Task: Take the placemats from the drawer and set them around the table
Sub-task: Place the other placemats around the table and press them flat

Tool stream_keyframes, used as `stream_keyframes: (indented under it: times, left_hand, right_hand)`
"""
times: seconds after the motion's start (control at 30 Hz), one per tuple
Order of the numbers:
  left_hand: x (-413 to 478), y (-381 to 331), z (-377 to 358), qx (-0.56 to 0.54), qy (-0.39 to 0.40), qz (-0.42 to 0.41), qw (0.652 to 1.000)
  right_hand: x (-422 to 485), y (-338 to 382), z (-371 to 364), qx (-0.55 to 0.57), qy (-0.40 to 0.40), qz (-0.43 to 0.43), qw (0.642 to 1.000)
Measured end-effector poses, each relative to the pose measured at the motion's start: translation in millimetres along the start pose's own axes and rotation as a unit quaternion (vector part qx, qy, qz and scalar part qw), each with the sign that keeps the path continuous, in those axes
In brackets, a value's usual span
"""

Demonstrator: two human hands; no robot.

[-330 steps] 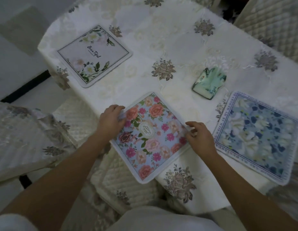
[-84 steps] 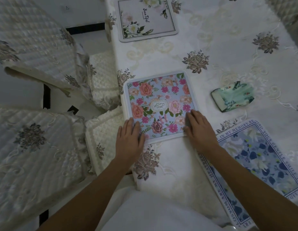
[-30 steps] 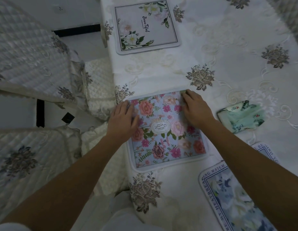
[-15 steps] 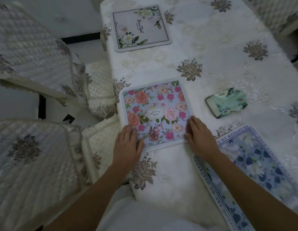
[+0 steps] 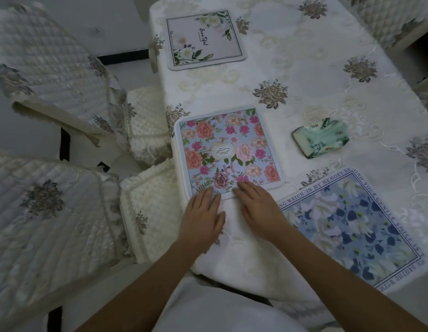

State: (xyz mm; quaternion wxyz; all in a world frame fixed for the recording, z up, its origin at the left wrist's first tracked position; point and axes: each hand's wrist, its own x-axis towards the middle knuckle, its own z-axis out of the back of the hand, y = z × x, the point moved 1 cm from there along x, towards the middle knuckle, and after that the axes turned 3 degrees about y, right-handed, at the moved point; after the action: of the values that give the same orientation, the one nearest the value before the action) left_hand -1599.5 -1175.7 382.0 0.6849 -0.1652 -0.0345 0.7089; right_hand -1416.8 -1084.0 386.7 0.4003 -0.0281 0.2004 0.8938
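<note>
Left hand (image 5: 203,216): fingers (image 5: 209,194) straight and flat, tips on the near border of the pink floral placemat (image 5: 229,149); grasping nothing.
Right hand (image 5: 258,209): likewise flat, tips pressing the same border.
Pink floral placemat: flat on the table (image 5: 304,68), midway along the edge beside the chairs (image 5: 52,56).
White placemat (image 5: 203,37): far corner of that edge.
Blue placemat (image 5: 351,226): near edge.
Tissue packet (image 5: 320,140): toward the middle.
Progress, judged: three laid, this one probably being squared. Visible opposite edge bears none; drawer unseen.

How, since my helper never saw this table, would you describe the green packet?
On the white embroidered tablecloth, look right of the pink-flowered placemat. The green packet lies there, beyond the blue placemat: small and crumpled, unlike the flat square mats.
</note>
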Motion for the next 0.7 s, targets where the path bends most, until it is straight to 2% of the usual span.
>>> stream_keyframes:
  times: [0.23,0.3,0.43,0.5,0.7]
  left_hand:
    - [-28.8,31.5,2.7,-0.009,-0.029,0.047,0.998]
    - [-23.3,25.1,3.7,-0.021,-0.023,0.048,0.998]
    - [-5.1,4.4,3.4,-0.020,-0.003,0.004,1.000]
    - [-0.4,3.6,3.6,-0.021,-0.003,0.014,1.000]
    - [-6.3,37.6,9.9,-0.025,-0.003,0.040,0.999]
  right_hand:
    - [-22.9,-36.1,11.7,-0.007,-0.003,-0.115,0.993]
    - [-16.2,-24.2,10.4,0.001,-0.004,-0.090,0.996]
    - [0.3,10.8,-1.5,0.008,-0.006,0.021,1.000]
    - [4.5,13.9,-2.6,0.010,-0.010,0.026,1.000]
    - [-9.7,-33.3,12.2,0.020,-0.027,-0.096,0.995]
